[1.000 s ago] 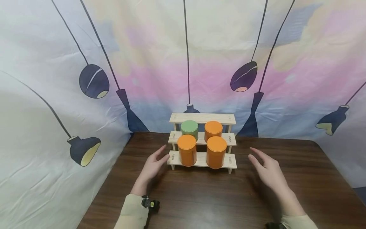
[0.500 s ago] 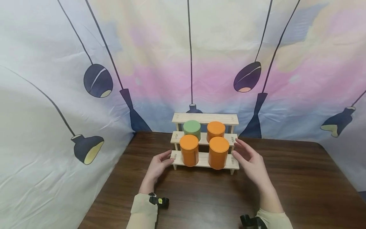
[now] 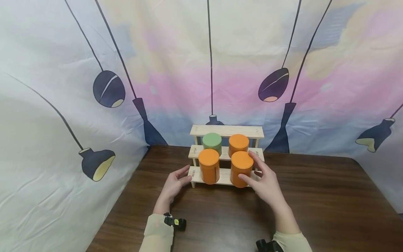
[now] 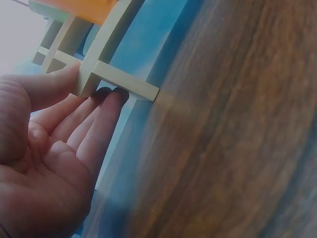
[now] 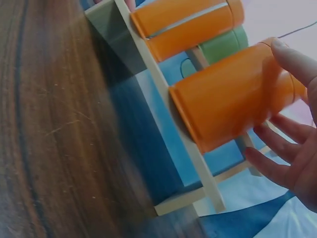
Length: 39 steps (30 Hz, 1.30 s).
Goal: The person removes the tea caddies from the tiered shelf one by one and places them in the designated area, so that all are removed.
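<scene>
A three-step wooden shelf stand (image 3: 226, 131) is on the table and carries several lidded round canisters. My left hand (image 3: 172, 185) pinches the left end of its lowest step; in the left wrist view the thumb lies against the step's end and the fingers (image 4: 109, 106) reach beneath. Around the front right orange canister (image 3: 241, 161) is my right hand (image 3: 267, 185), thumb on the near side and fingers on the far right. That canister stands on the lowest step, beside the front left orange canister (image 3: 209, 166). On the middle step are a green canister (image 3: 212, 140) and an orange canister (image 3: 238, 141).
The dark wood table (image 3: 220, 217) extends to both sides of the stand and towards me. Right behind the stand hangs a cloth backdrop (image 3: 245, 52) printed with lamps. Each wrist wears a small black camera, such as the left wrist camera (image 3: 176, 222).
My right hand has moved left from beside the stand and taken hold of the front right canister. My left hand has come in to the stand's left end and stayed there.
</scene>
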{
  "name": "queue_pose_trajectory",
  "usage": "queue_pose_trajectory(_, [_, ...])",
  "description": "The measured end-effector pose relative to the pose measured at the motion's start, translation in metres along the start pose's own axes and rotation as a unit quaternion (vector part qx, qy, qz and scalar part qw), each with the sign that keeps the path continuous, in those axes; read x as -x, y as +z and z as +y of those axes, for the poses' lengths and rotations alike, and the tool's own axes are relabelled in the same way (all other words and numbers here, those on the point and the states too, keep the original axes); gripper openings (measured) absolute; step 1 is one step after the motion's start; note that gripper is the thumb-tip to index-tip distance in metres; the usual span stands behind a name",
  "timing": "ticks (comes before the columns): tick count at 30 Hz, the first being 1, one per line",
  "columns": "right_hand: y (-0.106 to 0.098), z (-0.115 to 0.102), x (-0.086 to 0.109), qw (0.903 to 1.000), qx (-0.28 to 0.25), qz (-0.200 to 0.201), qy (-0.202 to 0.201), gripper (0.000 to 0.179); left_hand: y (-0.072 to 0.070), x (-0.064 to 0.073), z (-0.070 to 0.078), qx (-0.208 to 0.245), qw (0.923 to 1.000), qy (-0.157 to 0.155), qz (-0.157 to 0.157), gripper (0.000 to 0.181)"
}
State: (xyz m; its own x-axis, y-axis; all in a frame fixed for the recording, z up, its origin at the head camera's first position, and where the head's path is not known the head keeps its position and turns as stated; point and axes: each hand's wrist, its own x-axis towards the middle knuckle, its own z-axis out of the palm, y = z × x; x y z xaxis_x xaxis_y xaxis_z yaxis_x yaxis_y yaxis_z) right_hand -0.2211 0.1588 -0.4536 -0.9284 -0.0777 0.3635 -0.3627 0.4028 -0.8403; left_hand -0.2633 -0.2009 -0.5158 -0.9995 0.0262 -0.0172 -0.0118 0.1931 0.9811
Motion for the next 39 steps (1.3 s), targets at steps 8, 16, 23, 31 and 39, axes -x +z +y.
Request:
queue_pose_trajectory(8, [0.009,0.002,0.000,1.0000,-0.001,0.008,-0.001,0.083,0.000,0.001,0.000,0.019,0.9997,0.007,-0.014,0.054])
queue_pose_trajectory(16, [0.013,0.005,0.002,0.9999,-0.008,-0.013,0.007,0.089,-0.002,0.001,-0.004,0.025,0.9997,-0.005,-0.007,0.053])
queue_pose_trajectory(23, [0.017,0.009,0.002,0.9999,0.010,-0.011,0.003,0.101,0.000,0.000,-0.002,0.031,0.9994,0.000,-0.015,0.053])
queue_pose_trajectory(31, [0.019,0.013,0.002,0.9999,0.005,-0.004,0.013,0.102,0.002,-0.001,-0.003,0.029,0.9994,-0.009,-0.017,0.054])
queue_pose_trajectory(39, [0.020,0.016,0.002,0.9999,-0.003,-0.007,0.011,0.101,0.001,0.001,-0.003,0.028,0.9994,-0.011,-0.015,0.055])
